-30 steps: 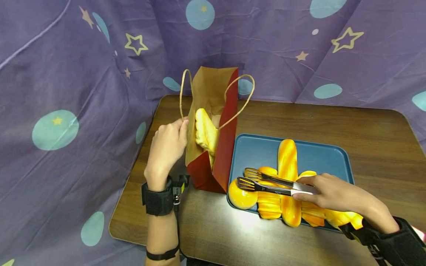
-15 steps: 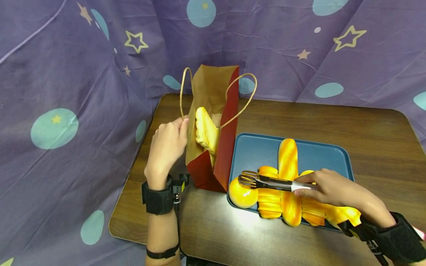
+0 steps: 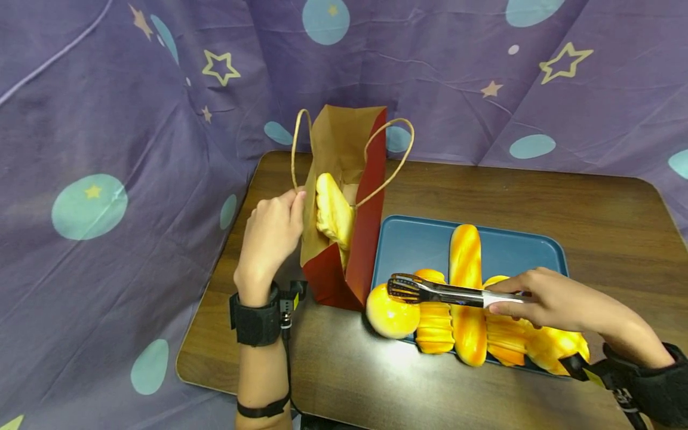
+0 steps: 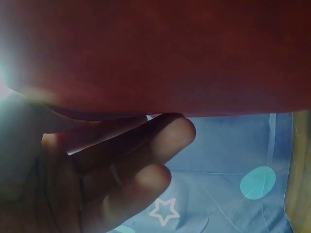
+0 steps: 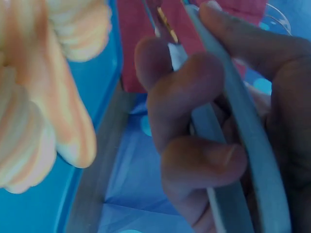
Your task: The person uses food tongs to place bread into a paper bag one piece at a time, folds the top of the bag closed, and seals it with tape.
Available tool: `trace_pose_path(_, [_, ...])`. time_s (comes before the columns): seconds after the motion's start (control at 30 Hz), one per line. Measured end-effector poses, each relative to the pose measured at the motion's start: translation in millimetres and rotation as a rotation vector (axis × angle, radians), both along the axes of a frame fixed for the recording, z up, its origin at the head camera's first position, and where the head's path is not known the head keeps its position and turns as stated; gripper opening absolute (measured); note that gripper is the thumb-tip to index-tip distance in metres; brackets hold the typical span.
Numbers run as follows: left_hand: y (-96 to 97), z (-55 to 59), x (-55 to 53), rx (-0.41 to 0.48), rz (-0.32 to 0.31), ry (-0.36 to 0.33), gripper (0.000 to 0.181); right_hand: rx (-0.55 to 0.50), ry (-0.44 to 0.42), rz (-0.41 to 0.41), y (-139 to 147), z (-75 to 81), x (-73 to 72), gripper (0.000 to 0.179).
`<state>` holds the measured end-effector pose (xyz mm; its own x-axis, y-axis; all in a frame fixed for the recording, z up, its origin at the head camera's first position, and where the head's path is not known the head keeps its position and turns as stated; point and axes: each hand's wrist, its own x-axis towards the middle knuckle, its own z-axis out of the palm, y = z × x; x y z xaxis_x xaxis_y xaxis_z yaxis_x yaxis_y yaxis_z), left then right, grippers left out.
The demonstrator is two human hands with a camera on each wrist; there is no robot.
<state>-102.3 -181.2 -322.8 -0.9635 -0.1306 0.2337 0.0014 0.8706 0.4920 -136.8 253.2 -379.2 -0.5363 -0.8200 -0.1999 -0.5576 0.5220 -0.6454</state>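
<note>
A red paper bag with a brown inside and cord handles stands left of the tray. My left hand pinches its left rim; in the left wrist view several fingers lie along the red outside wall. A pale yellow, bread-like piece leans inside the bag. My right hand grips tongs with metal handles and black slotted heads. Fingers wrap the handles in the right wrist view. The tong heads lie at the top of a round glossy bun; the lower head is hidden.
A blue tray holds a long loaf, ridged breads and another bread by the right wrist. The wooden table meets a purple patterned cloth behind.
The tongs have turned and narrowed, their heads lining up over the round bun, which shows slightly larger now. My right hand has shifted a little right. My left hand has stayed at the bag's rim.
</note>
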Motion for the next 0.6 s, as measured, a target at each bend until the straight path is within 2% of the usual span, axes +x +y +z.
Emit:
trace_pose_path(0.13, [0.4,0.3,0.1,0.006,-0.006,0.000,0.040,-0.119,-0.022,0.089,5.9,11.5,-0.6,0.022])
trace_pose_path(0.33, [-0.4,0.3,0.4,0.015,-0.007,-0.003,0.038,-0.251,-0.066,0.212,9.9,30.2,0.5,0.038])
trace_pose_path(0.6, [-0.1,-0.3,0.0,0.011,-0.013,0.001,0.038,-0.345,-0.157,0.245,10.3,49.7,1.9,0.051])
